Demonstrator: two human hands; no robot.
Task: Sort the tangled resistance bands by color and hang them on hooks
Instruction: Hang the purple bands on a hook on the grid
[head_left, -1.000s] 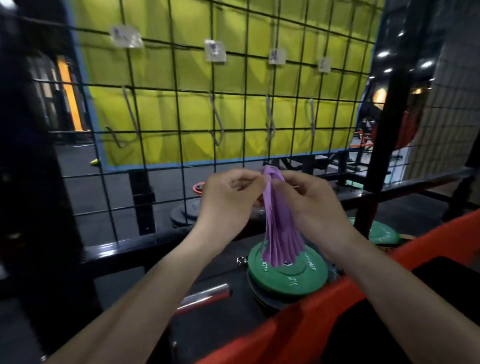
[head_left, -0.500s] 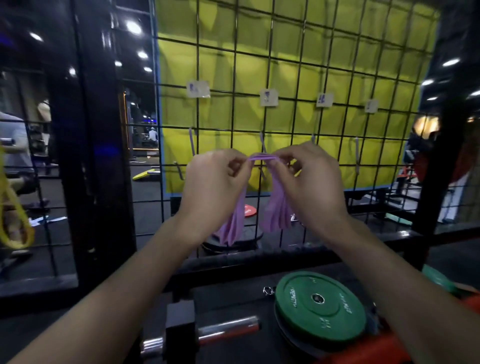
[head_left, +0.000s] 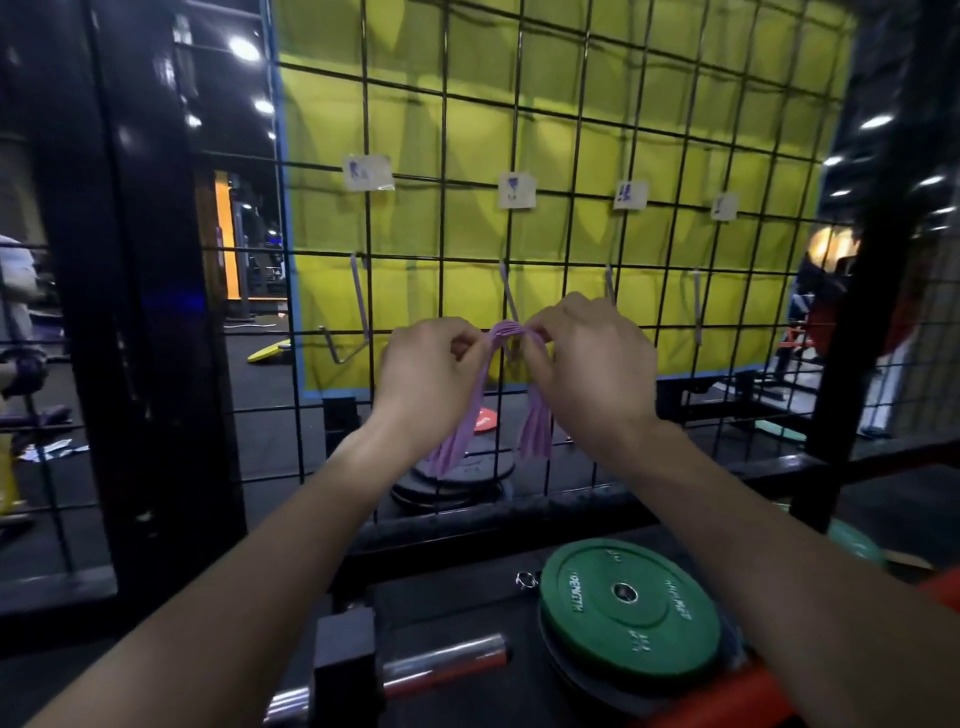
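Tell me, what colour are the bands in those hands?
Purple: the bands pinched by the left hand and right hand, seen in the head view.

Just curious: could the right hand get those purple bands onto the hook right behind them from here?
Probably yes: the right hand holds the purple bands just before that hook, nothing between.

Green weight plate (head_left: 629, 614) lying flat at lower right; chrome barbell sleeve (head_left: 415, 670) to its left; yellow backdrop (head_left: 545, 130) behind.

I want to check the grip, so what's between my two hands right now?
In the head view, the top fold of the purple bands spans the gap between the left hand and right hand; both pinch it.
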